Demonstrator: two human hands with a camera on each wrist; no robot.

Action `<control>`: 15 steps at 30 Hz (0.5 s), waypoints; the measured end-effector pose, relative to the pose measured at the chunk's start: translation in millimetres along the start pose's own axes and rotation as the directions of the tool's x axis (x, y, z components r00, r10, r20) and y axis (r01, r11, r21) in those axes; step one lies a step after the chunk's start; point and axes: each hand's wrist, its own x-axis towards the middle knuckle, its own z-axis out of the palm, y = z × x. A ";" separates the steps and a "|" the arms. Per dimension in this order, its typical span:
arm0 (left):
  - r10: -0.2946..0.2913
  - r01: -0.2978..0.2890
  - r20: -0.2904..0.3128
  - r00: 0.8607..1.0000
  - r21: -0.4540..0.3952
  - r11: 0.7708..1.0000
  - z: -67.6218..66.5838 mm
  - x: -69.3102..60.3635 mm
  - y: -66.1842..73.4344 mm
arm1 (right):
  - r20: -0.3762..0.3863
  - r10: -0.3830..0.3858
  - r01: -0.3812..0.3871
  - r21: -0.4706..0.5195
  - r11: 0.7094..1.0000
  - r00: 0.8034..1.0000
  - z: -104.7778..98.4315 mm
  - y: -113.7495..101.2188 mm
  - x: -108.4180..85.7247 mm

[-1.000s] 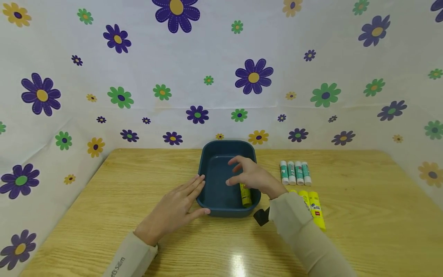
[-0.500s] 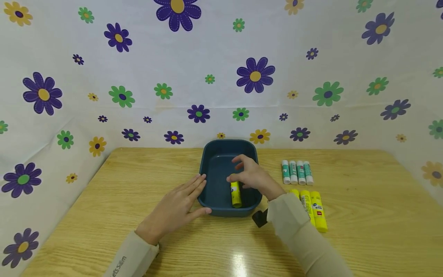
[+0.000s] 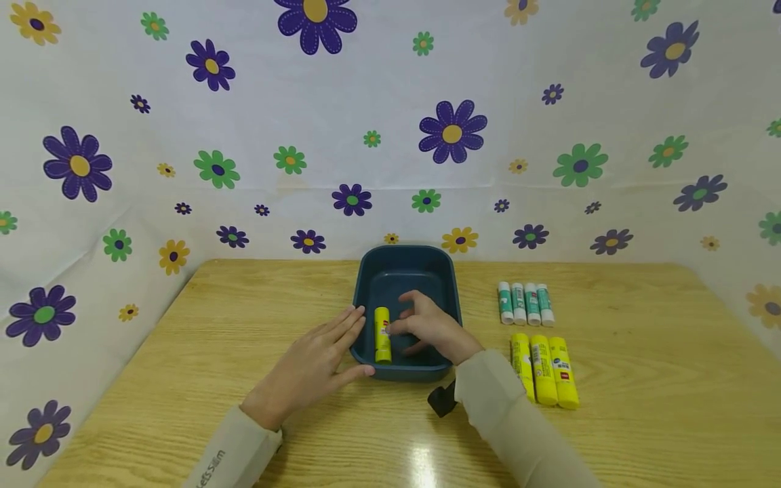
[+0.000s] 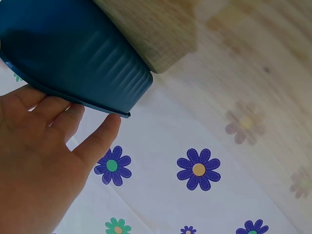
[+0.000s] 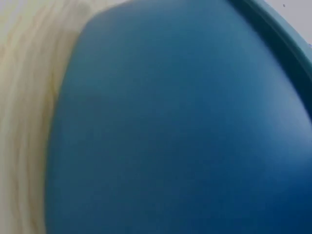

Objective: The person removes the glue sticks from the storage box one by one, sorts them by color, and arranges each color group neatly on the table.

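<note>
A yellow glue stick [image 3: 382, 335] lies lengthwise along the left side inside a dark blue plastic bin [image 3: 405, 373]. My right hand [image 3: 430, 329] reaches into the bin from the right. Its fingers are loosely bent and spread, and one fingertip touches the stick's right side without wrapping round it. With fingers extended, my left hand [image 3: 314, 359] rests against the bin's left rim, the thumb at the front left corner. In the left wrist view, the left fingertips [image 4: 113, 121] touch the bin's rim. The right wrist view shows only the bin's outer wall [image 5: 170, 126] up close, hiding the right hand.
To the right of the bin, several green-and-white glue sticks [image 3: 526, 303] lie in a row. Nearer stand out three larger yellow glue sticks [image 3: 543, 369], lying side by side near the right sleeve. A flower-printed cloth [image 3: 390, 135] rises behind the wooden table [image 3: 641, 379].
The yellow glue stick in the bin has shifted from the right side to the left side, with my right hand moving left beside it. My left hand stays on the rim.
</note>
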 end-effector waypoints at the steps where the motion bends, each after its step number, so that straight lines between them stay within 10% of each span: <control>1: 0.002 -0.002 -0.005 1.000 -0.001 1.000 0.4 0.0 0.0 | 0.020 -0.001 0.000 0.019 1.000 1.000 1.6 0.5 -0.2; 15: -0.004 0.004 0.009 1.000 -0.025 1.000 1.3 -0.5 -0.4 | 0.180 0.019 -0.048 0.159 0.986 0.983 18.4 -2.0 4.5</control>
